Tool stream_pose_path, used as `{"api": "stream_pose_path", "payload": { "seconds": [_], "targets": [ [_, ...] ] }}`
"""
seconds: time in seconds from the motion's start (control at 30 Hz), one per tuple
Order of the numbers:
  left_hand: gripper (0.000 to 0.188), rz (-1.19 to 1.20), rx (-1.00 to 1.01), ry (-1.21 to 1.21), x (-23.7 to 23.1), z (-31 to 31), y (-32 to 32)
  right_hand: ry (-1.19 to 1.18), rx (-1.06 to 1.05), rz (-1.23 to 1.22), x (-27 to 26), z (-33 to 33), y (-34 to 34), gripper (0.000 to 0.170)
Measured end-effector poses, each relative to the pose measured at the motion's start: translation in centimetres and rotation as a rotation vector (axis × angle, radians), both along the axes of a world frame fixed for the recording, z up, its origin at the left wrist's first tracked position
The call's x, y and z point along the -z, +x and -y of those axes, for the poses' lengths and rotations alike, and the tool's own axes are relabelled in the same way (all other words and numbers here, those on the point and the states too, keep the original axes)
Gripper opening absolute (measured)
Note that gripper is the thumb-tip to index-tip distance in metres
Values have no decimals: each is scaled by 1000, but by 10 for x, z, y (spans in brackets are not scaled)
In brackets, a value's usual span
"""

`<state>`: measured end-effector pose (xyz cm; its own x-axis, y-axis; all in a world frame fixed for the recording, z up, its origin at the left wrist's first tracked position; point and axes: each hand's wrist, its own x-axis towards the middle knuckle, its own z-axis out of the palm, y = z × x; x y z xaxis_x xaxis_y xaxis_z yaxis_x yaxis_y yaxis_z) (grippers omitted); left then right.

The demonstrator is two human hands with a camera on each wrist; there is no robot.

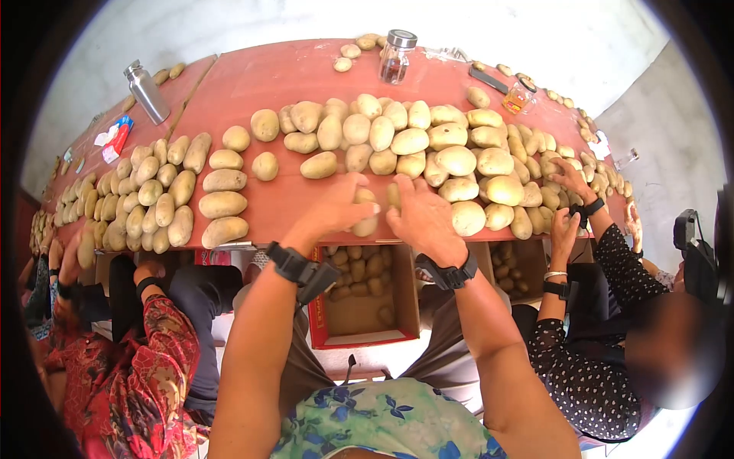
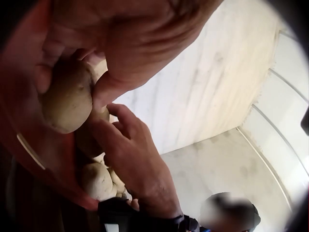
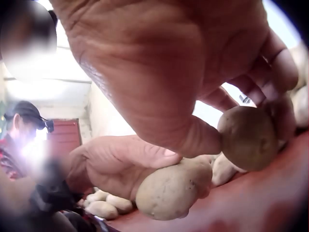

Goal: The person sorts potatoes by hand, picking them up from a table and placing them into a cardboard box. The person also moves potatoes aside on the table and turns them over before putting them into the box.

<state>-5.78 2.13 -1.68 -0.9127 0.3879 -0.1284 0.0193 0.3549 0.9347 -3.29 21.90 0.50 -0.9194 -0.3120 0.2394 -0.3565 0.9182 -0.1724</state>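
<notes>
Near the front edge of the red table (image 1: 294, 203), my left hand (image 1: 332, 206) grips a potato (image 1: 365, 222) between thumb and fingers. Just to its right, my right hand (image 1: 428, 218) pinches a second potato (image 1: 393, 196), mostly covered by the fingers in the head view. In the right wrist view this second potato (image 3: 247, 140) shows between thumb and fingertips, and the left hand's potato (image 3: 169, 193) is close beside it. The left wrist view has the left hand's potato (image 2: 67, 101) large in front. A big pile of potatoes (image 1: 409, 141) lies beyond both hands.
Below the table edge stands an open cardboard box (image 1: 359, 310) with potatoes in it. A short column of potatoes (image 1: 223, 204) lies to the left. Farther back are a glass jar (image 1: 395, 61) and a steel bottle (image 1: 147, 93). People sit on both sides, one hand (image 1: 569, 180) among the right-hand potatoes.
</notes>
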Motion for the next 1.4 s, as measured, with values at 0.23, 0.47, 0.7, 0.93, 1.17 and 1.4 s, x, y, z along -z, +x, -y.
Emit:
{"api": "stream_pose_path", "payload": {
  "seconds": [0.23,0.47,0.7,0.93,1.17,1.4],
  "targets": [
    [46,-227,-113,-117,20,-80,-5,238,144,-225,20,-36,-20,25],
    [46,-365,-132,-130,38,-84,-8,242,144,-117,25,-39,-18,22],
    [46,-214,-26,-239,13,-58,-6,105,11,-42,-32,-7,45,44],
    [35,-558,20,-601,9,-38,1,-361,-770,566,-45,57,183,34],
    [40,-702,-367,-963,-35,31,21,-828,-1055,801,-64,77,150,21],
    [11,-1014,-380,-1381,9,77,24,-981,-782,918,12,83,92,13]
  ]
}}
